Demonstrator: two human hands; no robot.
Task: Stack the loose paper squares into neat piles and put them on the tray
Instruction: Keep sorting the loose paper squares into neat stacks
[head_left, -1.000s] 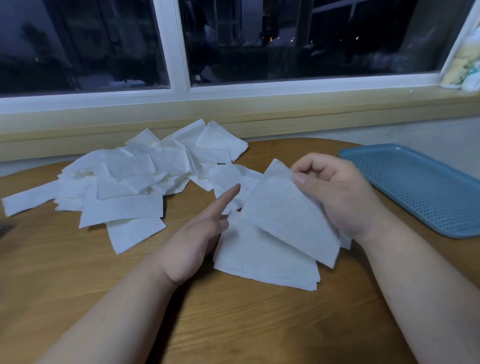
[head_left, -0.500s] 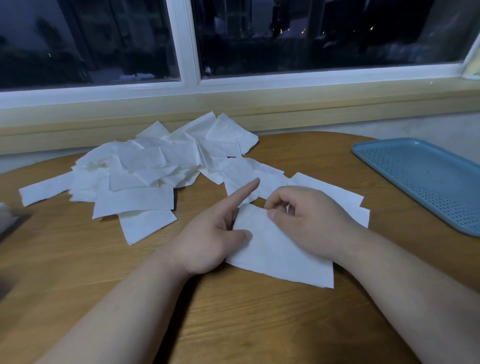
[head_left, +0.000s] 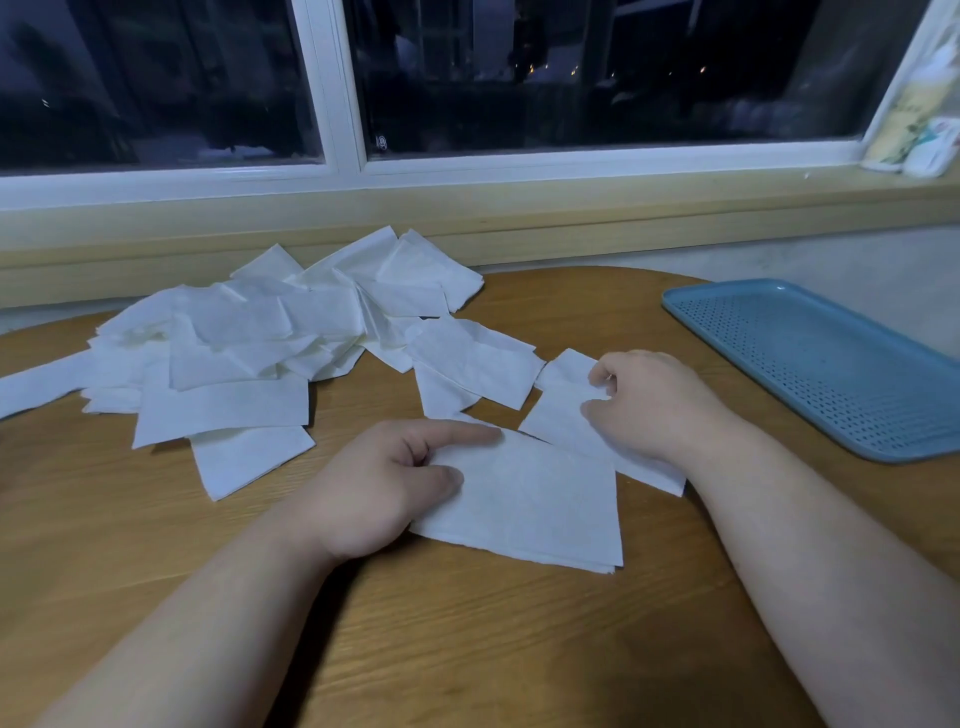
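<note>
Right hand shifted onto loose square, pinching it, left hand gripping stack edge

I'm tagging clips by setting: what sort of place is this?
Probably a room in a home, after dark. A rounded wooden table stands by a window whose panes show a dark outside with small lights; loose paper squares and a blue tray lie on it.

table: grained wood, satin | paper squares: matt, soft | tray: perforated plastic
</note>
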